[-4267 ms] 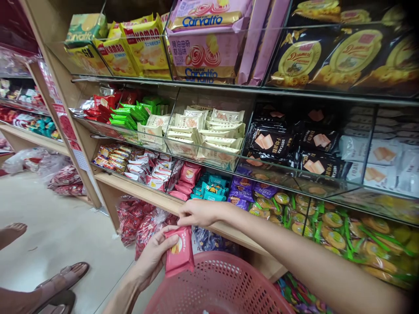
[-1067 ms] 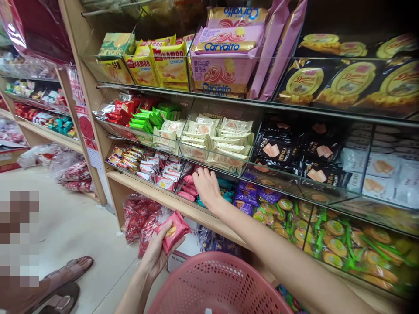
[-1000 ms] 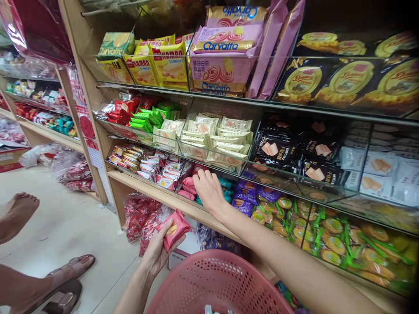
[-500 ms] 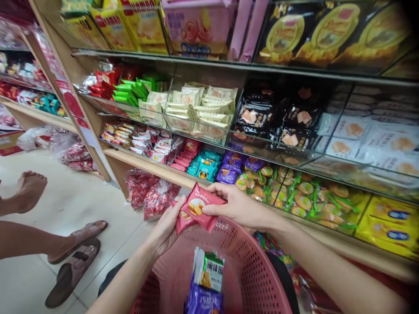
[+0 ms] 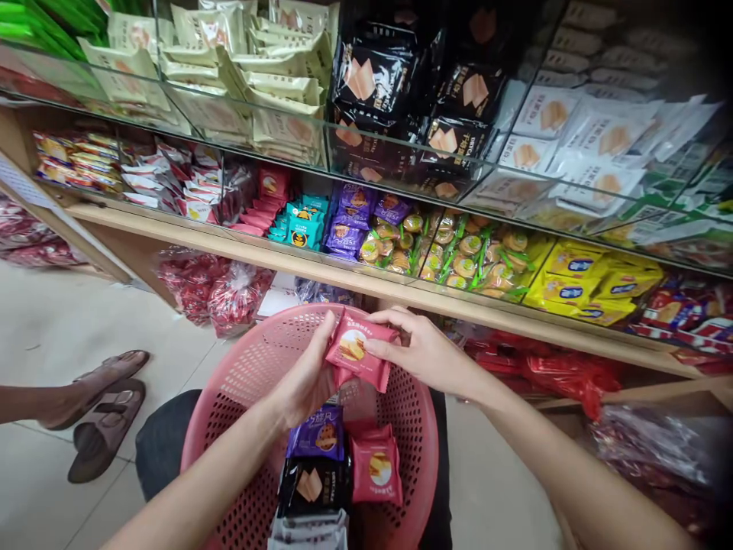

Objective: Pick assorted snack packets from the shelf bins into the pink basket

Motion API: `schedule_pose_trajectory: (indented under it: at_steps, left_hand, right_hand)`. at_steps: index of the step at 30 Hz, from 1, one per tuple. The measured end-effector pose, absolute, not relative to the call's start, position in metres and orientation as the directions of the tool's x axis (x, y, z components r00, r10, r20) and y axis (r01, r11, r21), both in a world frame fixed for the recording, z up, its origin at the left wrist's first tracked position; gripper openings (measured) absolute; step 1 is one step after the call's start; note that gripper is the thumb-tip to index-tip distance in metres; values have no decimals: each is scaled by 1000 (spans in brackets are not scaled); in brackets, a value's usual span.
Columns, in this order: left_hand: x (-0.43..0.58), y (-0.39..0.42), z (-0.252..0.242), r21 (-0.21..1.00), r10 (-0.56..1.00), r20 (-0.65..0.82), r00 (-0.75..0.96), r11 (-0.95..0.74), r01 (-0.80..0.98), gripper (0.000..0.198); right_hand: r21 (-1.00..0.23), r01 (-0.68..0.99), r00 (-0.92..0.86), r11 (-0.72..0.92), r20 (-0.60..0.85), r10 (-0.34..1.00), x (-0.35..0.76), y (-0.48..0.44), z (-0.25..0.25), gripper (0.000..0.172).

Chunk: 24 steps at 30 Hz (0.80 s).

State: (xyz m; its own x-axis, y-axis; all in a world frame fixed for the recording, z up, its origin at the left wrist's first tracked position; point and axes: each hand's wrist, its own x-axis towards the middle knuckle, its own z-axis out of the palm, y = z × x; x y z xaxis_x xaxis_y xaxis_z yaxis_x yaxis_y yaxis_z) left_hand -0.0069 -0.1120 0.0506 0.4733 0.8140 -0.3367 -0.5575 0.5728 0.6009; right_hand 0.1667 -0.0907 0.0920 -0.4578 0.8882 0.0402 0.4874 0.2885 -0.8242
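Over the pink basket (image 5: 200, 412), a red snack packet (image 5: 358, 345) with a round picture is held between both my hands. My left hand (image 5: 303, 374) has its thumb against the packet's left edge, and a corner of red wrapper shows just below it. The fingers of my right hand (image 5: 429, 347) pinch the packet's right side. Inside the basket lie a purple snack packet (image 5: 318, 434), a black snack packet (image 5: 314, 485), another red packet (image 5: 376, 466) and pale packets (image 5: 309, 531) at the lower edge. My left hand covers part of the contents.
Shelves with clear fronts hold teal packets (image 5: 303, 221), purple ones, round biscuits (image 5: 466, 256) and yellow packets (image 5: 584, 279). A wooden ledge (image 5: 343, 275) runs below. Tied red bags (image 5: 237, 298) sit underneath. Another person's sandalled foot (image 5: 106, 389) is at left.
My view has shifted down and right, showing more of the basket. Both hands stay at the red wrapper, now over the basket's far side. A red packet shows inside the basket.
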Motion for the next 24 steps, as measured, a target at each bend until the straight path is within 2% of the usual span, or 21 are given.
schedule_pose_trajectory:
  at_steps: [3, 6, 9, 12, 16, 18, 22, 24]
  left_hand:
    - [1, -123, 45, 607, 807, -357, 471, 584, -540, 35]
    - [6, -133, 41, 572, 759, -443, 477, 649, -502, 36]
    - [12, -140, 40, 544, 710, -482, 514, 702, -460, 42]
    - [19, -147, 36, 546, 667, -501, 551, 738, -397, 44]
    - [25, -153, 27, 544, 622, -531, 575, 771, -331, 44]
    - [27, -153, 24, 527, 596, -545, 589, 791, -313, 48]
    - [30, -148, 24, 517, 592, -565, 575, 797, -313, 48]
    - [33, -144, 26, 525, 613, -568, 549, 784, -332, 47]
  right_hand:
    - [-785, 539, -431, 306, 55, 901, 180, -105, 81, 33]
    - [-782, 549, -447, 296, 25, 894, 193, -115, 76, 40]
    - [-843, 503, -558, 191, -147, 817, 206, -116, 75, 55]
    - [-867, 498, -663, 25, -362, 656, 216, -111, 72, 75]
    - [-816, 577, -707, 27, -483, 517, 223, -102, 61, 91]
    - [-797, 600, -716, 71, -494, 493, 223, -99, 57, 90]
    - [-831, 530, -778, 168, -399, 485, 221, -98, 60, 70]
    - [-804, 543, -765, 242, -355, 537, 220, -102, 65, 75]
